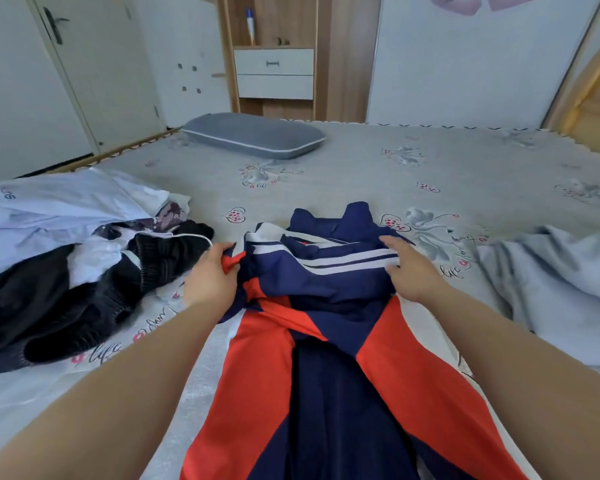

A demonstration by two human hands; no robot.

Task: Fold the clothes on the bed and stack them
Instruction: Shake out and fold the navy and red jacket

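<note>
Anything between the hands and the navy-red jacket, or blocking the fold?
Nothing visible. The left hand and right hand already grip the jacket. The dark clothes pile lies apart to the left.

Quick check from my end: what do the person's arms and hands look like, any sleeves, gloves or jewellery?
Both forearms are bare as far as the frame shows, no sleeves in view. The left hand and right hand wear no gloves, and no rings, watch or bracelets are visible.

Navy-and-red jacket (326,306) with white stripes lying rumpled lengthwise on the bed (361,161), collar pointing toward the pillow (253,135). Black garment (66,306) and pale shirts (49,209) sprawling unfolded, overlapping, left of the jacket.
</note>
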